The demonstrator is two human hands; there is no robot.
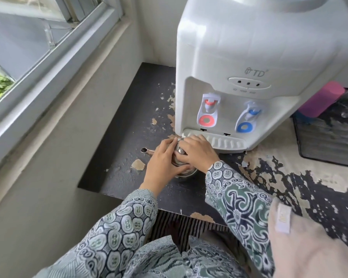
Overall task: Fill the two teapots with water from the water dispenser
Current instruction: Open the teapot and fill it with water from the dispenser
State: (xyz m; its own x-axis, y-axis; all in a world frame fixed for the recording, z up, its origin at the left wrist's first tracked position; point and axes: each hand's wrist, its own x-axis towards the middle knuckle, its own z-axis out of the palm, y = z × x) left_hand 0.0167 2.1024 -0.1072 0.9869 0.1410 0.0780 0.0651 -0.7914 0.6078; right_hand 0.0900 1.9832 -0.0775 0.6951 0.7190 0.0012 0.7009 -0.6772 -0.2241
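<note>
A small steel teapot [184, 172] stands on the dark tabletop just in front of the white water dispenser [249, 63], its spout [147, 151] pointing left. My left hand [163, 163] wraps the pot's left side. My right hand [197, 151] lies over the top, fingers around the lid with its round knob [181, 151]. The dispenser has a red tap [208, 109] and a blue tap [249, 117] above a drip tray [223, 140]. The pot sits left of and below the red tap. Only one teapot is in view.
The black tabletop [133, 125] has peeling patches. A wall and window sill [54, 81] run close on the left. A black wire basket [327, 137] with a pink object [323, 101] stands to the right of the dispenser.
</note>
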